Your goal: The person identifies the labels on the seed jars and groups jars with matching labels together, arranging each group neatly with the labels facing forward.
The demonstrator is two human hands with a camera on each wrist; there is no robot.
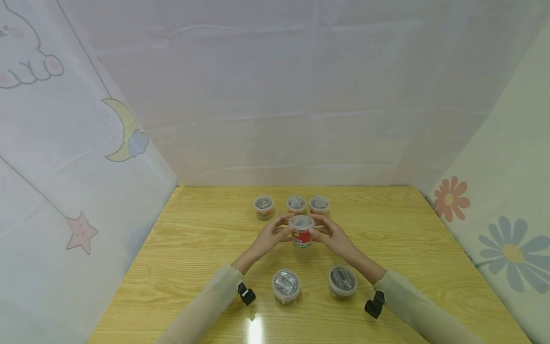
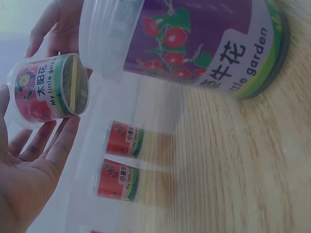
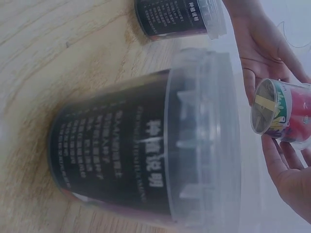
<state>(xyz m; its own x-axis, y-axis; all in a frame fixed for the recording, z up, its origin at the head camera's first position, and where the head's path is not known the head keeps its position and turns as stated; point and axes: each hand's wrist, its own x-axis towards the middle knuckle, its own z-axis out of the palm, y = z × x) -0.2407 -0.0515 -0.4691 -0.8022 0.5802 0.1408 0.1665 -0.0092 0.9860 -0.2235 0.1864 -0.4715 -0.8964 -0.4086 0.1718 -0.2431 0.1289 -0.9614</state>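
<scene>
L hand [image 1: 267,238] and R hand [image 1: 339,240] are part-curled, w/ the tub [image 1: 302,235] gripped btwn them, thumbs to the front. It's held upright, clear of the table [image 1: 197,248]; its underside is shown in both wrist views. Btwn the forearms, 2 near tubs [image 1: 286,285] are stood upright, well apart. Beyond the hands, 3 far tubs [image 1: 264,205] are seen, the R pair set side by side. Progress, as judged: lift done, set-down not yet; other 5 tubs not in hand.
</scene>
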